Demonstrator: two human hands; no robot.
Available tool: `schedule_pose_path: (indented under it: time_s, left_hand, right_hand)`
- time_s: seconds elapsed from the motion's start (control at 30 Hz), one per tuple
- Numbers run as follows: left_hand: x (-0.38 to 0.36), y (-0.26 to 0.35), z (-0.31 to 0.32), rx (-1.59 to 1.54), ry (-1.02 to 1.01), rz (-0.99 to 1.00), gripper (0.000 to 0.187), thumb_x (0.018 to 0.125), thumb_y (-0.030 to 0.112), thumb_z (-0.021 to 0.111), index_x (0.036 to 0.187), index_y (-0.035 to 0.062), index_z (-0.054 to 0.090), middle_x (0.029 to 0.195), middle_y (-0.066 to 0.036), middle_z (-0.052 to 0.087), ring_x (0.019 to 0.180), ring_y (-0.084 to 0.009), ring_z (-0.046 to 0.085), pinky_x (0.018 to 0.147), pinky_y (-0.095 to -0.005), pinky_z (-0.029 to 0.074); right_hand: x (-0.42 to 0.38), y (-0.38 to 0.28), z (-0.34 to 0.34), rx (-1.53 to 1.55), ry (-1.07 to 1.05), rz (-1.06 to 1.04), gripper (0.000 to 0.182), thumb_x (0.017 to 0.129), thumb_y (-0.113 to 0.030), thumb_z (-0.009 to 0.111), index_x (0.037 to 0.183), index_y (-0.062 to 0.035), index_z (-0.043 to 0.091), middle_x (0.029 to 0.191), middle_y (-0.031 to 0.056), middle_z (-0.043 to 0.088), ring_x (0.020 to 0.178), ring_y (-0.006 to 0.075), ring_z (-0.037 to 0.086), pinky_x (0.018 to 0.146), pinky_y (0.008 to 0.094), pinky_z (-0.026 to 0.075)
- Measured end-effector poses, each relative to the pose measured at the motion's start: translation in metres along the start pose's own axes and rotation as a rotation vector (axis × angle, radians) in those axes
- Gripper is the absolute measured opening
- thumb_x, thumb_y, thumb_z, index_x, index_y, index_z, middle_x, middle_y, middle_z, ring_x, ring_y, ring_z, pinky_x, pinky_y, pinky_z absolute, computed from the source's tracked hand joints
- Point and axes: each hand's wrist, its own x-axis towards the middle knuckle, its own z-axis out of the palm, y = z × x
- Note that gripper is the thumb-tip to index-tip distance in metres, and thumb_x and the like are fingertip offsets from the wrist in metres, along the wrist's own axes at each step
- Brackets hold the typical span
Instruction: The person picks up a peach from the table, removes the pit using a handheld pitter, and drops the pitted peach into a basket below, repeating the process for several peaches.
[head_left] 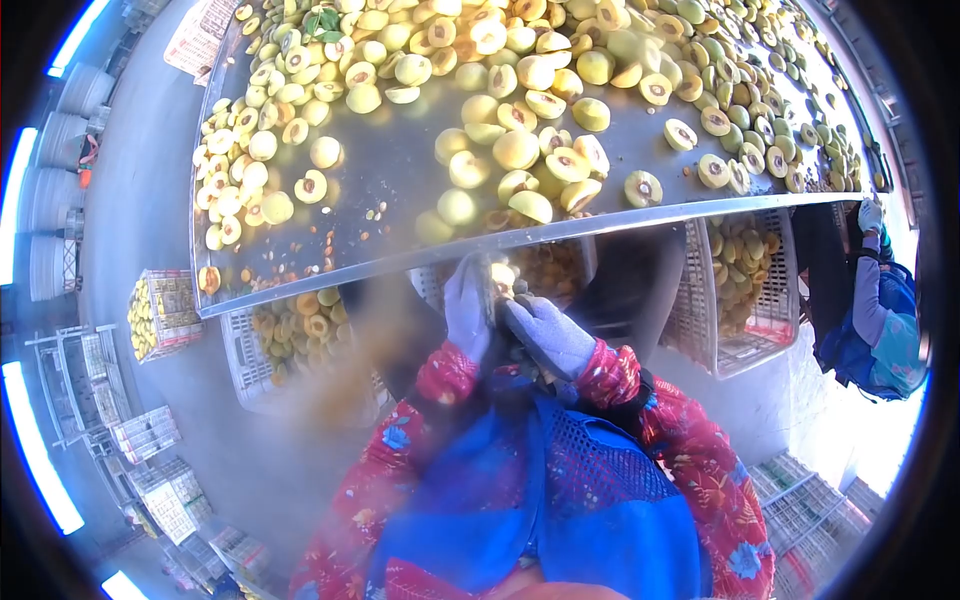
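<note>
Both my hands wear pale grey gloves and meet just below the front edge of the steel table (330,272). My left hand (466,312) is closed around a yellow fruit (503,277). My right hand (552,333) presses in from the right with its fingers closed, and a dark narrow tool (522,335) runs along it toward the fruit. The tool's shape is blurred. My red floral sleeves and blue apron fill the bottom of the view.
The table top is covered with several halved and whole yellow fruits (516,148) and loose pits. White crates (745,300) of fruit (290,325) stand under the table. Another person in blue (880,320) works at the right. Stacked crates (160,312) stand at the left.
</note>
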Motion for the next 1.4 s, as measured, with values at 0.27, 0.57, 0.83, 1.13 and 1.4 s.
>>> schedule_pose_path:
  time_s: [0.27,0.57,0.83,1.13,1.4]
  left_hand:
    - [0.007,-0.050,-0.023,0.094,-0.049,0.024,0.024,0.099,0.021,0.049,0.104,0.0010,0.062,0.092,-0.008,0.065,0.079,-0.0142,0.063,0.070,-0.0256,0.053]
    - [0.001,-0.010,-0.070,0.521,0.120,0.148,0.032,0.100,0.027,0.047,0.110,-0.0012,0.058,0.098,-0.010,0.065,0.084,-0.0205,0.064,0.075,-0.0317,0.052]
    - [-0.004,0.075,-0.129,1.457,0.545,0.113,0.063,0.084,0.045,0.066,0.127,0.0029,0.048,0.130,-0.023,0.047,0.113,-0.0421,0.052,0.094,-0.0481,0.042]
    - [0.128,0.064,-0.047,1.765,-0.285,-0.078,0.069,0.070,0.043,0.073,0.121,0.0020,0.053,0.118,-0.024,0.058,0.112,-0.0386,0.055,0.096,-0.0443,0.046]
    - [0.087,0.081,-0.095,-0.173,-0.322,-0.274,0.048,0.087,0.018,0.062,0.127,-0.0046,0.050,0.118,-0.017,0.061,0.104,-0.0254,0.063,0.088,-0.0364,0.054]
  right_hand:
    - [0.015,0.035,0.003,-0.655,0.227,-0.434,0.029,0.097,-0.023,0.046,0.094,0.0055,0.050,0.073,0.0277,0.062,0.067,0.0444,0.062,0.061,0.0528,0.048]
    - [0.016,0.039,-0.017,-0.880,0.261,-0.411,0.031,0.095,-0.025,0.048,0.109,0.0023,0.047,0.078,0.0270,0.065,0.071,0.0404,0.066,0.063,0.0491,0.052]
    - [0.088,0.086,-0.071,0.034,0.144,-0.213,0.040,0.095,-0.035,0.053,0.117,-0.0019,0.051,0.063,0.0067,0.056,0.058,0.0155,0.060,0.044,0.0283,0.045]
    - [0.022,0.036,-0.055,-0.166,0.200,-0.042,0.044,0.095,-0.040,0.053,0.088,0.0031,0.060,0.071,0.0096,0.063,0.064,0.0197,0.061,0.061,0.0343,0.048]
    - [-0.003,0.014,-0.021,-0.413,0.332,-0.619,0.022,0.093,-0.020,0.057,0.101,0.0001,0.053,0.080,0.0257,0.063,0.075,0.0425,0.063,0.062,0.0467,0.048]
